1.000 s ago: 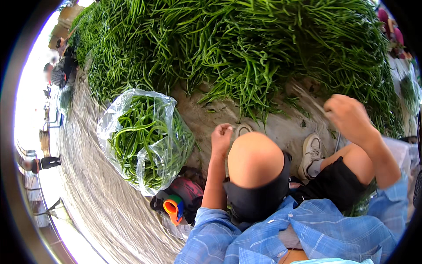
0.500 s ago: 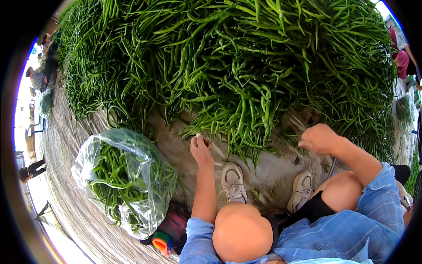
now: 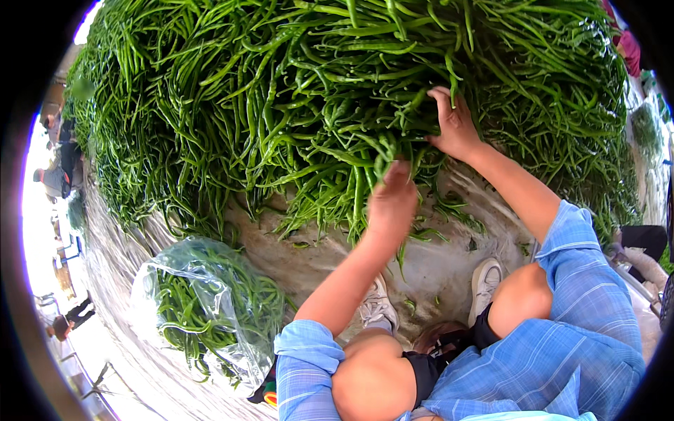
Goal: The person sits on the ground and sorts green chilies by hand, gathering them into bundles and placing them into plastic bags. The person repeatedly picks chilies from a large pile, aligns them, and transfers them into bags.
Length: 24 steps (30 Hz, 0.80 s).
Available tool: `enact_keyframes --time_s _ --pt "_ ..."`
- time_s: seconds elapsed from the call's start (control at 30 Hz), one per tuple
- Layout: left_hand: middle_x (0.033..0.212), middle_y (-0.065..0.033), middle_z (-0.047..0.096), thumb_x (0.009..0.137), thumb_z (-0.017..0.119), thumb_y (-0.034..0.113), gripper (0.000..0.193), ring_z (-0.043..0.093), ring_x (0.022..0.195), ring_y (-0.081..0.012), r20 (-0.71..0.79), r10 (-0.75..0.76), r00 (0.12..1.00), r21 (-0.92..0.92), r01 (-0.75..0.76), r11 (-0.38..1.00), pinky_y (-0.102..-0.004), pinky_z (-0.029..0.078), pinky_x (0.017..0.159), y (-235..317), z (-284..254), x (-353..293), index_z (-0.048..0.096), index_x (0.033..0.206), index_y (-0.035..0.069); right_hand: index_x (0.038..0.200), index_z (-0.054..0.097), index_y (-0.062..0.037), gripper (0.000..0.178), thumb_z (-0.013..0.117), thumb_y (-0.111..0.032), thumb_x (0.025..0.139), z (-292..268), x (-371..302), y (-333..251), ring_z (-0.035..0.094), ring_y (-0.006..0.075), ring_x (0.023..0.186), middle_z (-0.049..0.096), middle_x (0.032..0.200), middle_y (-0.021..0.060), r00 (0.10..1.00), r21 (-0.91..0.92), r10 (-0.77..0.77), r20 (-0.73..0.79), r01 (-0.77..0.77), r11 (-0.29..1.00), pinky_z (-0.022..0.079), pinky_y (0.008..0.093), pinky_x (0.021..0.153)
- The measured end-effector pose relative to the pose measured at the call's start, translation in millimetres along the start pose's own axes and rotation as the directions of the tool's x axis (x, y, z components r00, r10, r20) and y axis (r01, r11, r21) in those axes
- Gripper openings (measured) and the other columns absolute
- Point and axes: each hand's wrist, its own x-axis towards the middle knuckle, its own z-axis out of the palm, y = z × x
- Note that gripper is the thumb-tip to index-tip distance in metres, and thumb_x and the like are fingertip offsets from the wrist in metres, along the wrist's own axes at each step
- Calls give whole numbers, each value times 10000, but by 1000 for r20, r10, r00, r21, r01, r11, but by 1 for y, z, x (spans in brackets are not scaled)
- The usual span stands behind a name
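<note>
A big heap of long green chili peppers (image 3: 281,91) fills the far half of the head view. At its near edge, slightly right of the middle, my left hand (image 3: 394,203) is closed and smeared by motion, with a few blurred peppers (image 3: 385,154) at its fingertips. Farther out and to the right, my right hand (image 3: 456,130) lies against the heap, thumb and fingers spread apart. Peppers partly hide its fingertips, and it grips nothing that I can see. To the left stands a clear plastic bag (image 3: 242,309), its mouth open, partly filled with the same peppers.
A pale plastic sheet (image 3: 116,231) covers the ground. Loose peppers (image 3: 460,210) lie on it by the heap. My shoes (image 3: 484,284) and bent knees are just below. Other people (image 3: 60,168) are at the far left edge, and a dark object (image 3: 642,242) sits at the right.
Both hands have moved outward from the bare sheet to the heap. My left hand went up and right to the peppers; my right hand opened and reached forward and left. The view shifted slightly.
</note>
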Motion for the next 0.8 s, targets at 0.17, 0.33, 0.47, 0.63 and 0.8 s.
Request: enact_keyframes --time_s 0.17,0.33,0.47,0.63,0.8 --pt "1405 86 480 804 610 124 610 303 1403 -190 75 -10 997 157 -1 988 -581 72 1132 -91 4 -41 499 1318 433 1424 271 -186 987 851 -189 625 17 -9 51 372 348 1286 372 1362 109 1000 56 18 18 -19 998 294 536 1032" --pt "1433 82 439 822 628 143 639 267 1416 -199 162 -46 986 51 38 998 -611 20 1124 -107 -8 -46 451 1338 476 1391 315 -178 949 857 -182 613 13 -32 42 369 322 1290 386 1342 80 985 59 2 -170 9 998 330 490 982" --pt "1411 17 452 762 701 197 643 275 1403 -259 179 -68 981 69 56 996 -642 20 1109 -83 -19 -40 490 1333 402 1284 388 -149 801 830 -127 617 13 -55 33 405 316 1227 408 1272 84 985 166 -53 -165 80 983 344 494 950" --pt "1357 -105 474 685 759 236 535 332 1356 -294 241 -270 932 74 259 963 -622 134 1092 -12 -58 -31 618 1196 169 1107 435 -123 589 778 -65 632 3 -66 27 451 320 1101 447 1153 92 978 167 -19 -207 54 984 368 440 907" --pt "1336 -129 477 690 752 212 441 377 1314 -296 -10 -28 1000 -188 26 982 -501 324 1014 -2 -34 -19 624 1094 91 1065 434 -115 551 763 -46 628 7 -51 11 469 307 1012 461 1075 82 972 246 -154 -176 195 949 375 423 867"
